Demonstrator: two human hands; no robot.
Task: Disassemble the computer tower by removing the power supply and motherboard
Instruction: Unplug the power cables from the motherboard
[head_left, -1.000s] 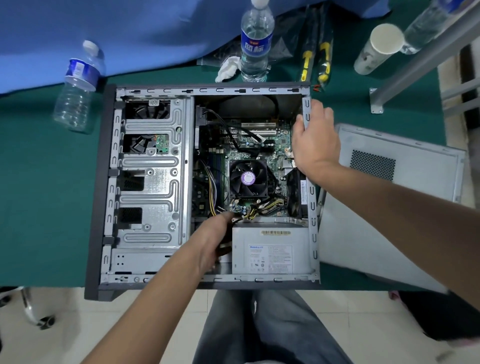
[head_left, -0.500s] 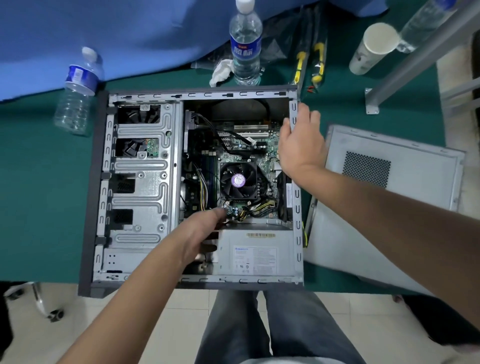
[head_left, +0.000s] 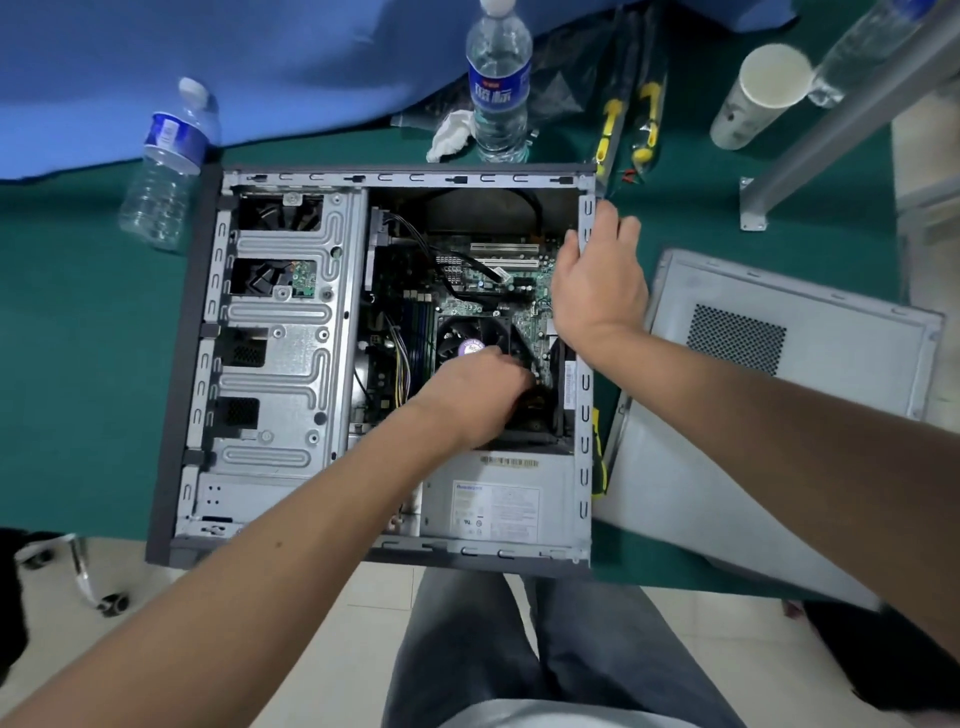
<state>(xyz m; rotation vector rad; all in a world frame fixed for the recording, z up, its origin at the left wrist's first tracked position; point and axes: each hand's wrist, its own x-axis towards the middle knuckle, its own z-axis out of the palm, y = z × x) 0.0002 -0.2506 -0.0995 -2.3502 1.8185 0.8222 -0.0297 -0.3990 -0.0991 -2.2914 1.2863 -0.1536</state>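
The opened computer tower lay on the green surface. The right hand gripped its right edge to steady it; the left hand reached inside, apparently gripping cables beside the power supply.

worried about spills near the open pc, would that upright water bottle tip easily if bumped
Probably yes: the upright water bottle is tall and narrow. It looks mostly full, so likely heavy enough to resist a light nudge. Its cap appears on, so a fall toward the computer tower may not spill.
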